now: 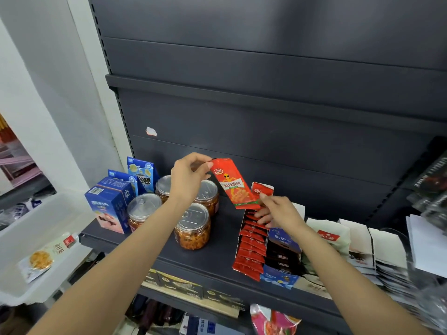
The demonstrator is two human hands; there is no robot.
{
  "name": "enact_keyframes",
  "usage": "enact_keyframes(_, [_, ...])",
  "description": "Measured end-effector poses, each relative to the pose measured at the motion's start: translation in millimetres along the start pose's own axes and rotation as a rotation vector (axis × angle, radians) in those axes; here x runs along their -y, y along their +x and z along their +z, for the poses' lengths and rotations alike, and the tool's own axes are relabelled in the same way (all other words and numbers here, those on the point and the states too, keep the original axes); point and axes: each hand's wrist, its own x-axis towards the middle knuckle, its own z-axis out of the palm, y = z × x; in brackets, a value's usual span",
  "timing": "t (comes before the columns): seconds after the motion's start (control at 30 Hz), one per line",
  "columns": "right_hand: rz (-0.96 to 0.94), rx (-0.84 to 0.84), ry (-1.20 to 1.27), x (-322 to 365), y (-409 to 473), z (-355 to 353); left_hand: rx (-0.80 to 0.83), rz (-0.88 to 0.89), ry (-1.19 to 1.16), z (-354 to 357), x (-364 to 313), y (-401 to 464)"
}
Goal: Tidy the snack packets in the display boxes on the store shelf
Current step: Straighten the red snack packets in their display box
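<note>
My left hand (187, 176) pinches the top corner of a red snack packet (231, 184) and holds it tilted above the dark shelf (212, 258). My right hand (278, 211) pinches the packet's lower end, and its other fingers rest on the row of red packets (251, 247) standing in a long display box. The upright back flap of that red display box (262, 188) shows behind the held packet. Beside it to the right sits a second display box (283, 257) with dark and blue packets.
Several clear jars with orange snacks (192, 227) stand left of the boxes, with blue cartons (110, 206) behind them. White packets (336, 235) lie stacked at the right. A white plastic bin (36, 238) holds a packet at the left. Lower shelves carry more goods.
</note>
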Motion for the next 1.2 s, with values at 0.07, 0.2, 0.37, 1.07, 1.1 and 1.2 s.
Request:
enact_keyframes(0.07, [0.187, 0.107, 0.32, 10, -8, 1, 0.017, -0.017, -0.077, 3, -3, -2])
enact_keyframes(0.2, [0.236, 0.133, 0.713, 14, -15, -6, 0.096, 0.019, -0.204, 5, -9, -7])
enact_keyframes(0.37, [0.17, -0.054, 0.797, 13, -20, -15, 0.214, -0.16, -0.22, 0, -3, -14])
enact_keyframes(1.07, [-0.202, -0.249, 0.347, 0, -34, -30, 0.289, -0.055, -0.145, -15, 18, -18])
enact_keyframes(1.1, [-0.19, -0.24, 0.354, 0, -33, -30, 0.289, -0.082, -0.145, -15, 19, -17])
enact_keyframes(1.2, [-0.135, -0.242, 0.357, 1, -32, -28, 0.288, -0.165, -0.165, -12, 21, -16])
